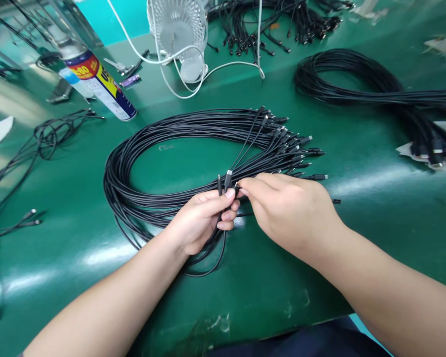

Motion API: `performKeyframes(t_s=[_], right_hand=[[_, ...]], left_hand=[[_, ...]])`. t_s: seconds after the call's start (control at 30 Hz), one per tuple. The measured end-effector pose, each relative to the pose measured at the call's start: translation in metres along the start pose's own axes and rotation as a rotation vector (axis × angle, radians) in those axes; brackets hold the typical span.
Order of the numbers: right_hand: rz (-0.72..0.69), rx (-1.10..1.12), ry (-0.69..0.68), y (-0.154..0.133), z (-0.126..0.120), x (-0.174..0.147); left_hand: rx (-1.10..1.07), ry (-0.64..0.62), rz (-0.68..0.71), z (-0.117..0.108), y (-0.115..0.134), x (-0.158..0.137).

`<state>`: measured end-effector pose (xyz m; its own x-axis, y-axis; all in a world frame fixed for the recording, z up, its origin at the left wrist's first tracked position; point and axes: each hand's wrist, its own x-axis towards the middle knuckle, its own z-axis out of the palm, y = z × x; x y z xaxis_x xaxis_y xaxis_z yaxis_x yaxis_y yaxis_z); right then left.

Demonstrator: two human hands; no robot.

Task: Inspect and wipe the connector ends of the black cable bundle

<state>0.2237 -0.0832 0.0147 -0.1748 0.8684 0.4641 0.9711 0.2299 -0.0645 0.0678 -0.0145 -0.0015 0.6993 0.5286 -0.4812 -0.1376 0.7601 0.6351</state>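
A large coil of black cables (134,144) lies on the green table, its many connector ends fanned out to the right. Over the coil's near side, my left hand (208,213) is closed around a few black cable ends; a connector with a metal tip (228,177) sticks up past the thumb. My right hand (290,208) meets it from the right, thumb and forefinger pinched at a small black connector (237,190) beside the left fingertips. The right fingers partly hide that connector. A loose cable (221,253) loops down below my left hand.
Behind the coil stand a spray can (104,89) and a white fan (182,34) with a white cord (230,63). Another black cable bundle (357,74) lies at right, and more cable ends (301,25) at the back. Loose cables (48,134) run along the left.
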Motion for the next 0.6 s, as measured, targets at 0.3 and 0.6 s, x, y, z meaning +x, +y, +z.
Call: performKeyframes(t_s=[0.3, 0.6], right_hand=[[0.011, 0.018, -0.009, 0.0006, -0.002, -0.0009], [0.014, 0.032, -0.044, 0.0032, -0.0039, 0.0004]], left_hand=[[0.003, -0.009, -0.004, -0.0006, -0.0007, -0.0007], [0.004, -0.02, -0.004, -0.0011, 0.0002, 0.0001]])
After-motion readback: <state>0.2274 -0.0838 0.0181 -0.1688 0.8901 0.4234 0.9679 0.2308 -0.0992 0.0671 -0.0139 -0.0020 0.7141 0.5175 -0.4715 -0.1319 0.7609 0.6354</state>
